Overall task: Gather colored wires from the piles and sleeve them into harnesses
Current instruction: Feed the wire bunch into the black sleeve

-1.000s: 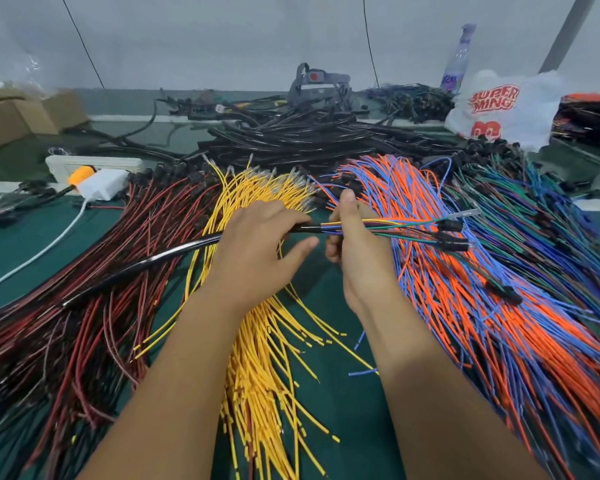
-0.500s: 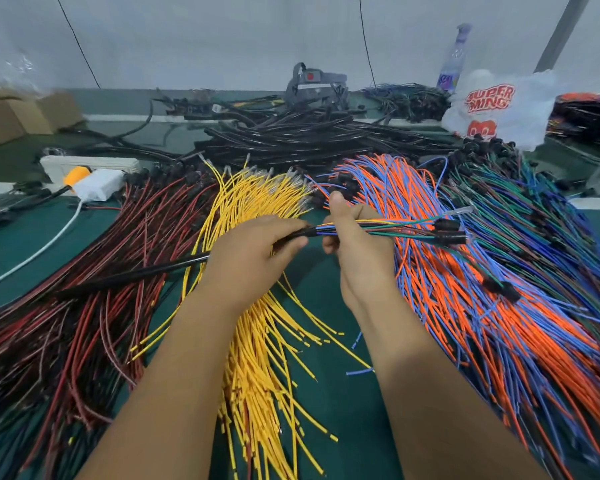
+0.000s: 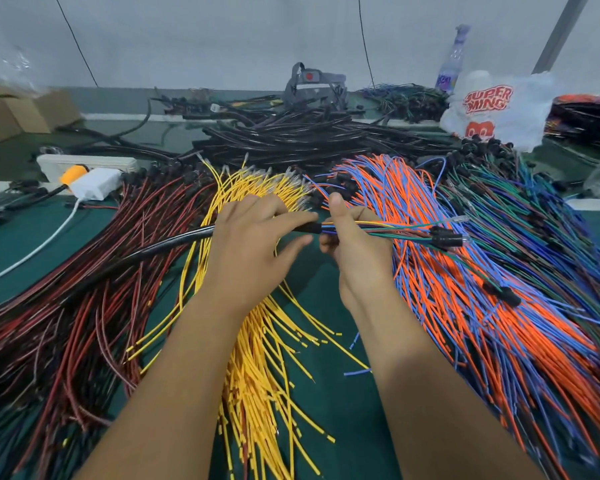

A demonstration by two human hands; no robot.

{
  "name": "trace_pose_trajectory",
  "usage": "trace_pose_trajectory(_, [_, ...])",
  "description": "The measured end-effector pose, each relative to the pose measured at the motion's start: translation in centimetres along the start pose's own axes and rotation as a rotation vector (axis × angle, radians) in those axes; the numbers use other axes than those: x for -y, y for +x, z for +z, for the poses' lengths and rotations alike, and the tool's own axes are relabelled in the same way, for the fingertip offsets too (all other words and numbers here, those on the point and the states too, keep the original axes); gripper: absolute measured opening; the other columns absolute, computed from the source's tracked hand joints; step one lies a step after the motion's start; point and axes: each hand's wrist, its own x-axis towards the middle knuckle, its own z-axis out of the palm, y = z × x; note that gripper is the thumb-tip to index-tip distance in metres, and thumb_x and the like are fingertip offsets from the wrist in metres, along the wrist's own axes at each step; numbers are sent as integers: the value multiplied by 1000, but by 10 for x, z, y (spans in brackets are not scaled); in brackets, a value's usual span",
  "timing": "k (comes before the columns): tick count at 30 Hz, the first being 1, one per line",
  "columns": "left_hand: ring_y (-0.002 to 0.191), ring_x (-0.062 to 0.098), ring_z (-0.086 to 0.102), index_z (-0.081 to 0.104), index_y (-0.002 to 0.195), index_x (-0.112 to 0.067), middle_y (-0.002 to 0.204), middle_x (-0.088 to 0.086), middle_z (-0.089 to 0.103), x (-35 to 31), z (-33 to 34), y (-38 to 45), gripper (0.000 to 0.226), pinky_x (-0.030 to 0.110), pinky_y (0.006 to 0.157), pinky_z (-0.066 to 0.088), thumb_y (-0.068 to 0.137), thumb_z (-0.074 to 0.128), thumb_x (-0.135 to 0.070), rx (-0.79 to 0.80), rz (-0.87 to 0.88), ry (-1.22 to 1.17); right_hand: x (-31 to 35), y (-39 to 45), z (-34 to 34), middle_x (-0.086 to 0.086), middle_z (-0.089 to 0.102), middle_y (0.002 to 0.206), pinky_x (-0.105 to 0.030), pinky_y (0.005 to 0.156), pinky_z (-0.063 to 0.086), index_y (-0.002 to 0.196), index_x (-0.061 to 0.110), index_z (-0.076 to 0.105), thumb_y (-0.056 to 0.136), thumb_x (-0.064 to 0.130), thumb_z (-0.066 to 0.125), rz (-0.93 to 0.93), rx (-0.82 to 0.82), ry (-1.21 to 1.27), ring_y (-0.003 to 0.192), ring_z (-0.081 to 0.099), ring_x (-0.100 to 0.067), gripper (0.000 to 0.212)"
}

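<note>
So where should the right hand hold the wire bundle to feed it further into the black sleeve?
Probably right beside the black sleeve mouth, where the right hand pinches the wire bundle now, coming from the connector side. The wires lie level and tight there; further right they fan apart.

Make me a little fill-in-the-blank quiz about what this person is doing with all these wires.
1. The left hand holds a black ____ that trails off to the left.
2. The right hand pinches a mixed wire bundle whose black connectors point to the ____.
3. Directly under the left forearm lies the pile of ____ wires.
4. The pile under the right forearm mixes blue wires with ____ ones.

Missing words: sleeve; right; yellow; orange
</note>
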Motion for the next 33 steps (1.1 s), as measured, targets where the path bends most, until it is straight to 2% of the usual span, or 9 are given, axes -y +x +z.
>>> trace_pose_trajectory(5, [88,25,62,71,111,-21,95,-1,69,6,2,2,22,42,79,48,90,63,-24,2,-102,-90,3,-3,0,-1,61,63,-23,57,49,66,16,62,88,2,64,46,161,141,58,57,-13,27])
trace_pose_trajectory(7, [91,23,64,68,115,-25,99,-3,70,8,2,1,23,46,79,49,94,59,-26,48,-157,-134,4,-5,-1,-8,63,74,-23,63,52,75,12,64,88,-3,61,21,215,133,64,59,-16,21])
trace_pose_trajectory(9, [87,18,62,65,113,-35,95,-8,69,8,2,-1,21,41,72,50,97,51,-34,94,-215,-182,5,-6,-2,-10,62,79,-23,64,53,80,10,63,88,-4,61,-3,219,128,66,60,-17,15])
trace_pose_trajectory(12, [65,5,54,55,107,-46,71,-18,60,9,2,-6,22,26,51,35,92,40,-52,195,-315,-220,5,-5,-3,-11,62,74,-24,60,51,80,9,61,87,-1,63,-31,187,78,60,60,-16,13])
trace_pose_trajectory(17, [60,2,52,60,92,-39,64,-13,58,9,-1,-8,26,24,49,31,84,43,-57,259,-298,-190,3,-3,-5,-5,63,63,-21,49,47,78,11,61,84,2,71,-43,136,-75,50,59,-12,15])
trace_pose_trajectory(21, [77,9,53,64,105,-38,76,-15,55,7,0,-5,17,27,58,35,91,56,-43,170,-192,-93,0,-2,-6,0,64,62,-20,50,47,78,14,60,84,3,71,-19,113,-88,51,59,-10,17])
trace_pose_trajectory(25, [85,19,56,66,116,-32,86,-7,62,8,0,-3,26,37,70,44,91,63,-28,113,-113,-73,-2,-2,-5,-1,64,66,-21,54,49,80,14,60,86,4,69,32,123,-89,56,60,-11,14])
trace_pose_trajectory(30, [96,15,56,65,118,-31,97,-13,64,11,1,-1,26,41,86,37,97,52,-24,177,-162,-138,1,-5,-5,-7,65,78,-24,61,51,84,15,64,88,2,66,24,233,-94,66,61,-15,13])
trace_pose_trajectory(33, [91,14,58,65,112,-34,92,-16,65,14,0,-2,22,36,78,44,98,49,-30,283,-311,-363,1,-7,-5,-10,66,83,-25,62,51,85,17,67,84,0,69,-21,280,-128,66,61,-16,18])
